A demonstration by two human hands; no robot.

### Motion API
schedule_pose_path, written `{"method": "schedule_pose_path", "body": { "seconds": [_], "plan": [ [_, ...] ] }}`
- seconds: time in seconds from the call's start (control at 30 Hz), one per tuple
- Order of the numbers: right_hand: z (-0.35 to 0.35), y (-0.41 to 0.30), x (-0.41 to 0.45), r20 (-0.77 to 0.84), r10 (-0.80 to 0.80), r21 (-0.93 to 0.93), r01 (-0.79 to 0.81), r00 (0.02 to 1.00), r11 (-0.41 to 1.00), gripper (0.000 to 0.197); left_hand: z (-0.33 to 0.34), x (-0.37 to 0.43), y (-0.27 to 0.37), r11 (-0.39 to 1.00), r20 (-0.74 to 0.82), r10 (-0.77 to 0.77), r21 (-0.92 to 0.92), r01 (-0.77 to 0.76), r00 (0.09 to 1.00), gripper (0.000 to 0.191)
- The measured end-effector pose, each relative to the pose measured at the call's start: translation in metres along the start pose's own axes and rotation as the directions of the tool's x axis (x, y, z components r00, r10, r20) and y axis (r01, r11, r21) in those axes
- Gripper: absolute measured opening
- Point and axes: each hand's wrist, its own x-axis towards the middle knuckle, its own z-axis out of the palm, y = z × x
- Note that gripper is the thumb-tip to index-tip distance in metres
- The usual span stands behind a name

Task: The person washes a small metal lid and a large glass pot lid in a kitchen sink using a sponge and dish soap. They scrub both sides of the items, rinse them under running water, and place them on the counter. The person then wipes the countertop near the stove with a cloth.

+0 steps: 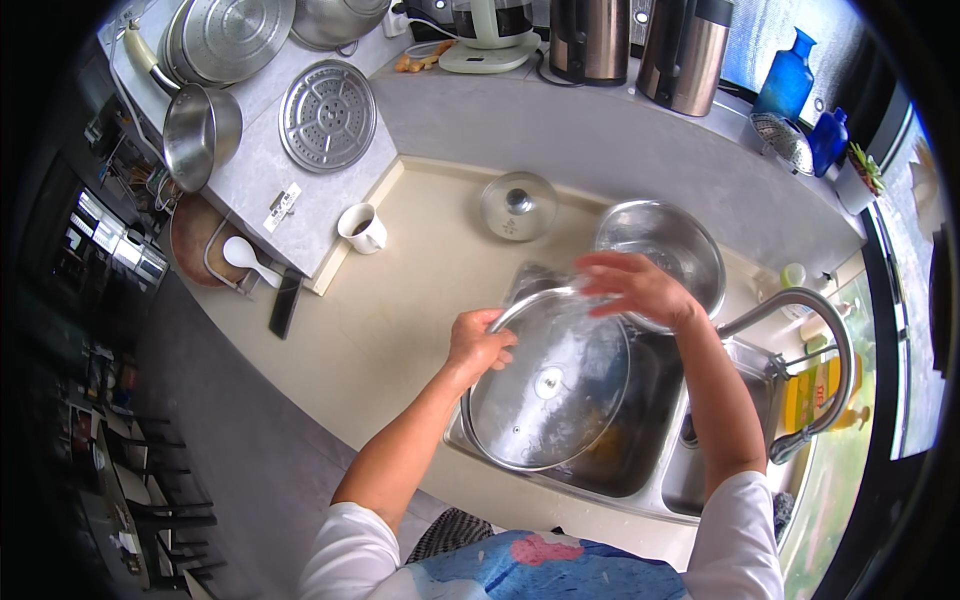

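My left hand [480, 343] grips the metal rim of a large glass pot lid [570, 375], tilted over the left basin of a stainless steel double sink [649, 420]. The lid's inner side, with its central screw, faces me and looks wet. Blurred by motion, my right hand [634, 285] hovers at the lid's upper right edge with its fingers apart; contact with the rim cannot be made out. Just beyond it a stainless steel bowl [660, 232] sits at the sink's back edge. Something yellowish [606, 442] lies in the basin, partly hidden by the lid.
A curved faucet [814, 300] arches over the right basin. On the counter are a smaller glass lid [519, 206], a white mug [363, 228] with dark liquid and a dark flat object [286, 304]. A steamer plate [328, 116] leans at the back left. Yellow packaging [814, 394] stands far right.
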Motion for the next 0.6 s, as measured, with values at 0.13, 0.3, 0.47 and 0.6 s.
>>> {"method": "schedule_pose_path", "body": {
  "seconds": [0.13, 0.3, 0.47, 0.6],
  "plan": [
    [-0.041, 0.048, 0.009, -0.295, -0.338, -0.363, 0.223, 0.894, 0.905, 0.030, -0.017, -0.009, -0.003, 0.982, -0.028, -0.095, -0.166, 0.089, 0.995, 0.041],
    [-0.111, 0.081, 0.025, -0.617, -0.294, -0.455, -0.027, 0.730, 0.890, 0.027, -0.047, -0.007, -0.061, 0.935, -0.002, -0.098, -0.342, 0.091, 0.995, 0.032],
    [-0.287, 0.170, 0.041, -0.745, -0.303, -0.604, -0.408, 0.594, 0.685, 0.036, -0.014, -0.028, -0.053, 0.810, 0.076, -0.137, -0.565, 0.156, 0.988, 0.029],
    [-0.164, 0.140, 0.073, -0.479, 0.261, 0.243, -0.159, 0.838, 0.957, 0.040, -0.044, -0.044, -0.097, 0.800, 0.015, -0.119, -0.591, 0.105, 0.993, 0.054]
  ]
}}
